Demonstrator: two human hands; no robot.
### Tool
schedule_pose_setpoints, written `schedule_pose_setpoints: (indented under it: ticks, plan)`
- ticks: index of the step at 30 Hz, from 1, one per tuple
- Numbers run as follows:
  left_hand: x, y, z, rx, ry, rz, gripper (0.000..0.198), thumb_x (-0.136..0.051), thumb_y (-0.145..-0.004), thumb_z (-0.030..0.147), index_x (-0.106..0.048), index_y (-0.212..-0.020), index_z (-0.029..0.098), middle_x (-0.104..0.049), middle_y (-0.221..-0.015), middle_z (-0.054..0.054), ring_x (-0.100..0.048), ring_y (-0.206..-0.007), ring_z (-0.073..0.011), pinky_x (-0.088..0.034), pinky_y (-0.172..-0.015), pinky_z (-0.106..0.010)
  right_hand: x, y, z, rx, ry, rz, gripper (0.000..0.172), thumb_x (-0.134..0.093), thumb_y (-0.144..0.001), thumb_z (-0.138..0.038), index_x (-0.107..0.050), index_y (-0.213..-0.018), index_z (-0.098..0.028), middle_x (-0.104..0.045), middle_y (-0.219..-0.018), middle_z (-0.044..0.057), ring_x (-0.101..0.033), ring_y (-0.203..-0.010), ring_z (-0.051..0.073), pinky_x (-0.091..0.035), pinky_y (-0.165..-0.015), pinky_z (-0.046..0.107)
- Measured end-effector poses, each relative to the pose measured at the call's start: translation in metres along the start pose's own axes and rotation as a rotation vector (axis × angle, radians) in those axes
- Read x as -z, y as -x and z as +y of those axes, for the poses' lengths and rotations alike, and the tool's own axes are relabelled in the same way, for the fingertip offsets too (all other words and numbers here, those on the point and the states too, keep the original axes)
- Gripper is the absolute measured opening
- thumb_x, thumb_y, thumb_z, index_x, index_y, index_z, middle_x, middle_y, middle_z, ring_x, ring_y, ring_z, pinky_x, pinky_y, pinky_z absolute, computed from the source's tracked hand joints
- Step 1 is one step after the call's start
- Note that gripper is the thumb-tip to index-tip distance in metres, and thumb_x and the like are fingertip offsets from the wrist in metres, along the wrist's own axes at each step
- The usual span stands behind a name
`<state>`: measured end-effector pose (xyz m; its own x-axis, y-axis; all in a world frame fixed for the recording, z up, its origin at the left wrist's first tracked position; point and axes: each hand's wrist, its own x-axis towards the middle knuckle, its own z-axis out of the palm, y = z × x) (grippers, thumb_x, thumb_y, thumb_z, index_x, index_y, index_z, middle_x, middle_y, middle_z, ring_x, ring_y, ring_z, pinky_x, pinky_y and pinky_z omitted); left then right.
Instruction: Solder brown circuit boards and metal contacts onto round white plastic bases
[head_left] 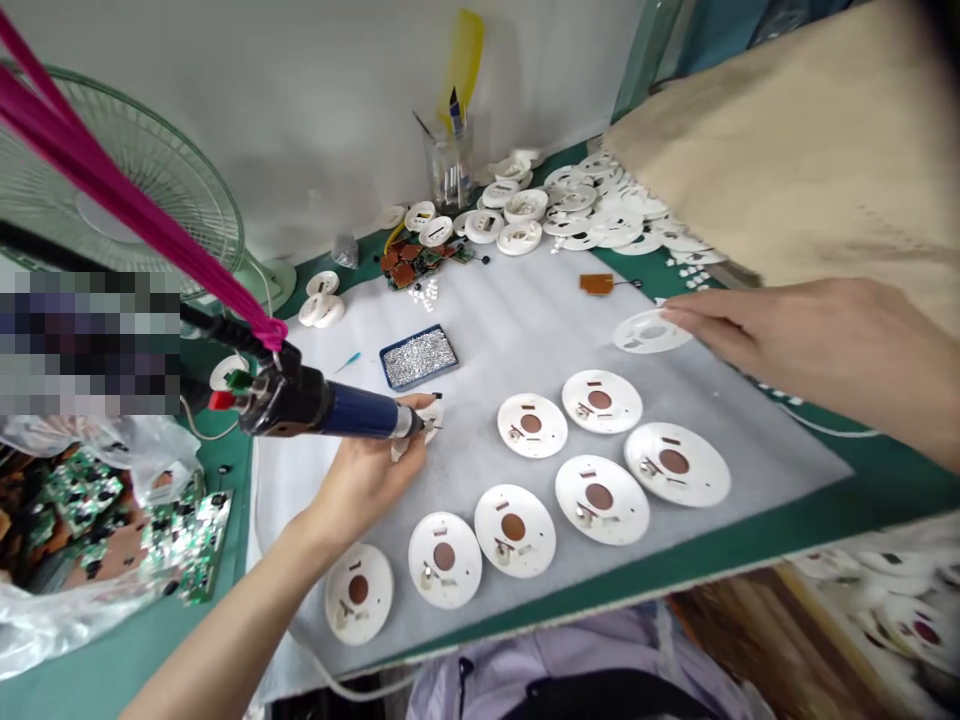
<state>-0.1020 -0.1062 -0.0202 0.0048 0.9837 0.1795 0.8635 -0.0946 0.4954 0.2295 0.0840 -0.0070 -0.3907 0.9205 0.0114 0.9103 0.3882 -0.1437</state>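
My left hand [379,480] is closed round a white plastic piece [431,415], mostly hidden by the fingers. Across that hand lies a blue and black electric screwdriver [360,408], hung from a pink cord, its bit beside the fingertips. At the right, my right hand [739,330] pinches the edge of a thin white plastic disc [649,332] with cut-outs, tilted above the mat. Several white round covers with brown centres, such as this white cover [514,532], lie in two rows between my hands. Left of them sits a blue tray [418,358] of tiny silvery screws.
White discs [592,205] are heaped along the back, beside a clear cup [450,165] of tools. A brown circuit board [596,285] lies near my right hand. At left are a bag of circuit boards [97,500] and a fan [127,190]. Brown paper [795,130] overhangs the right.
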Motion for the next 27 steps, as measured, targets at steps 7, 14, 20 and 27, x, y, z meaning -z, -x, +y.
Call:
schedule_pose_setpoints:
  ticks: [7, 14, 20, 27]
  plan:
    - [0.0, 0.003, 0.001, -0.012, -0.06, -0.038, 0.031, -0.051, -0.095, 0.016, -0.054, -0.125, 0.021, -0.072, -0.118, -0.005, -0.069, -0.072, -0.0132, -0.06, -0.073, -0.029, -0.016, -0.001, -0.002, -0.163, -0.137, -0.052, 0.03, -0.053, -0.09, -0.048, -0.064, -0.102, -0.023, -0.057, -0.062, -0.001, -0.049, -0.06, 0.01, -0.029, -0.063, 0.022]
    - [0.002, 0.002, 0.006, -0.043, -0.034, -0.044, 0.034, -0.051, -0.095, 0.013, -0.052, -0.128, 0.021, -0.072, -0.117, -0.003, -0.071, -0.078, -0.0122, -0.061, -0.077, -0.027, -0.026, 0.018, 0.003, -0.11, -0.344, 0.075, 0.063, -0.045, -0.076, -0.062, -0.045, -0.13, -0.028, -0.065, -0.079, -0.001, -0.063, -0.064, 0.012, -0.046, -0.061, 0.023]
    - [-0.006, -0.001, 0.007, -0.168, -0.072, 0.0, 0.029, -0.052, -0.097, 0.016, -0.053, -0.126, 0.019, -0.072, -0.117, -0.006, -0.073, -0.095, -0.0164, -0.062, -0.081, -0.029, -0.016, 0.037, -0.015, 0.037, -0.399, 0.06, 0.065, -0.04, -0.081, -0.075, -0.055, -0.126, -0.031, -0.066, -0.077, -0.001, -0.061, -0.058, 0.009, -0.047, -0.053, 0.02]
    - [-0.009, 0.003, 0.018, -0.311, -0.304, 0.03, 0.025, -0.045, -0.101, 0.015, -0.05, -0.126, 0.012, -0.075, -0.099, -0.009, -0.073, -0.075, -0.0183, -0.062, -0.063, -0.031, -0.015, 0.047, -0.038, 0.104, -0.542, -0.03, 0.057, -0.043, -0.085, -0.071, -0.059, -0.123, -0.031, -0.068, -0.098, -0.003, -0.06, -0.055, 0.004, -0.048, -0.05, 0.015]
